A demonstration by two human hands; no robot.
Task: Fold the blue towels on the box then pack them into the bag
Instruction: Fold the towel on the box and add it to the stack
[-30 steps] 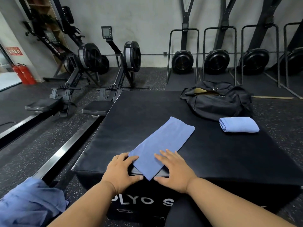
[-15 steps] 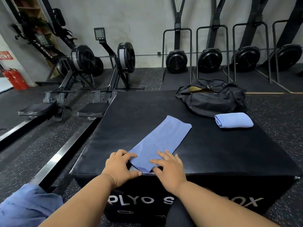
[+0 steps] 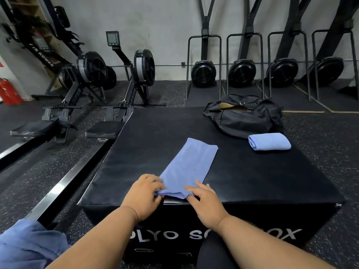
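Note:
A long blue towel [image 3: 189, 167], folded into a narrow strip, lies on the black plyo box [image 3: 252, 183] and runs from the near edge toward the middle. My left hand [image 3: 144, 197] pinches the strip's near left corner. My right hand [image 3: 206, 202] pinches its near right corner. The near end is bunched slightly between them. A second blue towel [image 3: 270, 141], folded into a small bundle, sits at the far right of the box. Just behind that bundle, a black duffel bag [image 3: 244, 117] rests with its top unzipped.
Rowing machines [image 3: 85, 78] stand on the floor to the left of the box. Further gym machines [image 3: 242, 72] line the back wall. More blue cloth [image 3: 29, 247] shows at the lower left corner. A red extinguisher [image 3: 8, 92] is at the far left.
Both hands slid to the strip's near end and went from lying on it to pinching its corners. The near end is now slightly bunched and lifted. The camera shifted a little.

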